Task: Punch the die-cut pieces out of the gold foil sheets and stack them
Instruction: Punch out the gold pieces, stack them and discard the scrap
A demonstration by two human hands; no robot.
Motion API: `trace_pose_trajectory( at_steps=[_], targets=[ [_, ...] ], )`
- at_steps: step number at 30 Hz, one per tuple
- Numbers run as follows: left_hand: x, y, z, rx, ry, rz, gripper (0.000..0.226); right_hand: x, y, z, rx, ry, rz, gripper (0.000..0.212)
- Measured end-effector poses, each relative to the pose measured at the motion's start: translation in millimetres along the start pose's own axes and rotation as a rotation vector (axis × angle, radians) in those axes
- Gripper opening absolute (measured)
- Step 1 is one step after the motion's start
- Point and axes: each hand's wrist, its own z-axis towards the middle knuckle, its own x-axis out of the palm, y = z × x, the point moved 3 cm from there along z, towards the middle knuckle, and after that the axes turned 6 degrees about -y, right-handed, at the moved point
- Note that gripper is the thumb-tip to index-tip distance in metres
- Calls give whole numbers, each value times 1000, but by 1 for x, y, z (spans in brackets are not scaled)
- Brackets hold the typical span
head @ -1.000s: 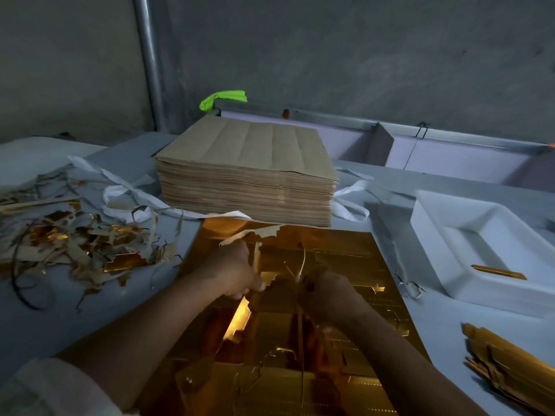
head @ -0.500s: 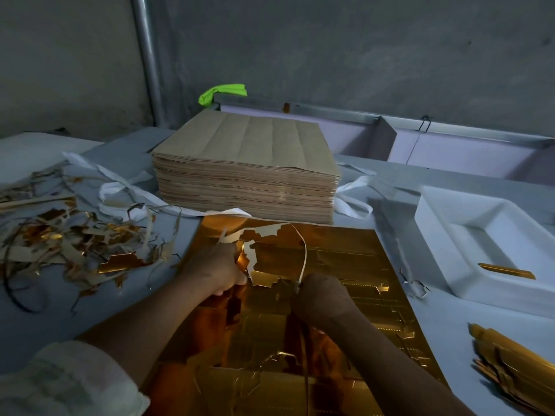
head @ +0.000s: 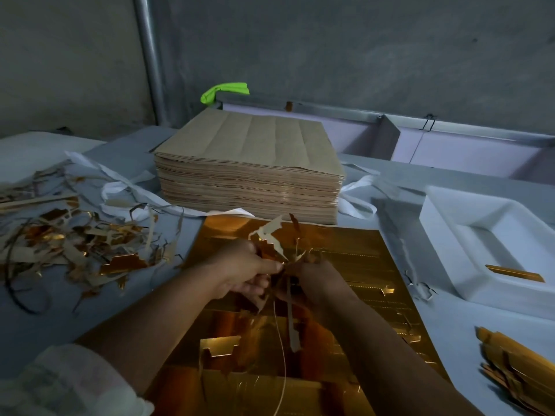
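Dim, soft blur, wide-angle edge warp, glare on foil sheet (head: 345, 244).

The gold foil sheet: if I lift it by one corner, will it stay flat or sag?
Probably sags: the gold foil sheet looks thin and is die-cut all over. It may tear along the cut lines, like the ragged scrap strips that the left hand and right hand grip. Its mirror face looks slick.

One left hand (head: 240, 273); one right hand (head: 322, 283); one sheet stack (head: 249, 181); one foil sheet (head: 357, 253); one tray (head: 447, 232).
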Motion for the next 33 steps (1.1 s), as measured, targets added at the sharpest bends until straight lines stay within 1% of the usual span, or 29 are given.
trace_pose_trajectory(
  at_steps=[2,5,7,8,10,13,17,20,24,28,31,33],
  targets=[
    [6,-3,-3,-24,56,-70,18,1,-1,2,-2,-4,36,13],
    [11,-6,-7,-59,160,-128,17,1,0,5,-51,-2,120,10],
    [17,-6,-10,-55,199,-94,19,1,0,5,-41,16,100,19],
    [19,-5,-11,-42,190,-63,21,1,0,5,-31,25,88,24],
    [24,-4,-11,-16,131,-19,19,2,-1,4,-21,44,95,27],
    [25,-4,-9,-7,29,8,17,5,-1,2,-40,69,121,25],
    [23,-2,-8,13,-32,99,14,9,1,-1,-60,81,137,24],
    [19,-3,-7,23,-87,156,10,13,3,-5,-63,64,89,23],
    [12,-3,-6,30,-146,211,16,17,7,-12,-93,123,84,25],
    [5,-1,-9,54,-195,209,14,22,12,-20,-116,165,111,31],
    [-3,-6,-13,85,-232,157,10,26,14,-22,-139,154,105,42],
    [-10,-10,-16,101,-268,123,7,28,15,-23,-163,114,79,46]
  ],
)
